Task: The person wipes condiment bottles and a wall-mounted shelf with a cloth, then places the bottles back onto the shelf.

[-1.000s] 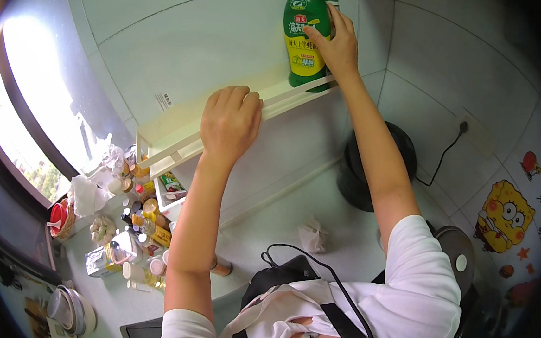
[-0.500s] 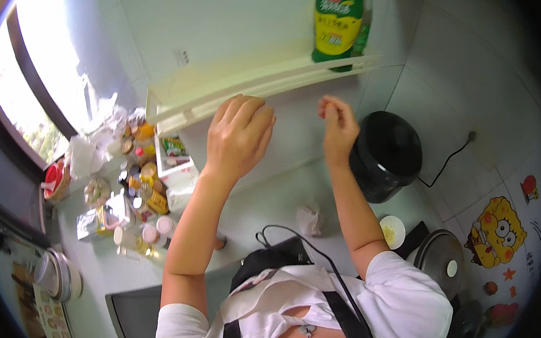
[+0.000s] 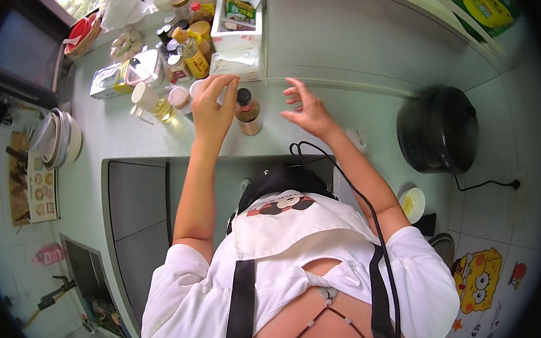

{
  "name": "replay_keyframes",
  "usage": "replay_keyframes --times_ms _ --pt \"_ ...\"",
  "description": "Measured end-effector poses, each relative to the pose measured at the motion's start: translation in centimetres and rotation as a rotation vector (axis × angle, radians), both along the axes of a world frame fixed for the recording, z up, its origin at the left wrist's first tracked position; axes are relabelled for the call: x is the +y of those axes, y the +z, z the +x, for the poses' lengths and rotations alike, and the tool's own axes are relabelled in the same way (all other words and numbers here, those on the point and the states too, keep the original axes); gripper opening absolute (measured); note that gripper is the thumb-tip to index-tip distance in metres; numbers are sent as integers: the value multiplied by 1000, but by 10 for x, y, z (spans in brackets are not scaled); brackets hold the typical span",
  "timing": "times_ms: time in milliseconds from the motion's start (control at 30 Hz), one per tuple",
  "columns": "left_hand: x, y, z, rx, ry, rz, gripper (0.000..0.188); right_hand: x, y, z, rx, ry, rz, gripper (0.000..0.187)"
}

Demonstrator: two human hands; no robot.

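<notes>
My left hand [image 3: 214, 108] is raised over the counter with its fingers curved. A gap shows between thumb and forefinger, and nothing is visible in it. Just right of it stands a small clear bottle [image 3: 249, 121] with a black cap and brown contents; I cannot tell whether the hand touches it. Palm inward, my right hand [image 3: 307, 110] is held apart from the bottle, fingers spread and empty. Behind and left of my left hand are a pink-lidded jar [image 3: 180, 98] and a white-topped oil bottle [image 3: 162, 109].
Sauce bottles [image 3: 193, 57] and a white bin of packets [image 3: 238, 35] crowd the back. A black round appliance [image 3: 436, 132] and a bowl [image 3: 412, 203] stand right. A green bottle [image 3: 485, 4] sits on the upper right shelf. A black cable [image 3: 356, 191] crosses my front.
The view has tilted down from the shelf to the counter. Both hands have come away from the shelf to beside the black-capped bottle. My right hand's fingers have spread.
</notes>
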State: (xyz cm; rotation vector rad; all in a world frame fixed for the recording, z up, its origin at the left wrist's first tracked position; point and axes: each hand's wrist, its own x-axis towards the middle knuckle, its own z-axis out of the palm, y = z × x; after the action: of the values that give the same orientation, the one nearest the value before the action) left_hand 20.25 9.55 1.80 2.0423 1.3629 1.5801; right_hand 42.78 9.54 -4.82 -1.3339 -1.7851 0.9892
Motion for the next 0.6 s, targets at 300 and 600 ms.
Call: replay_keyframes --times_ms 300,600 --pt "-34 -49 -30 -77 122 -221 8 15 -90 -63 -90 98 63 98" --pt "-40 -71 -37 43 106 -343 28 22 -94 -78 -91 84 78 77"
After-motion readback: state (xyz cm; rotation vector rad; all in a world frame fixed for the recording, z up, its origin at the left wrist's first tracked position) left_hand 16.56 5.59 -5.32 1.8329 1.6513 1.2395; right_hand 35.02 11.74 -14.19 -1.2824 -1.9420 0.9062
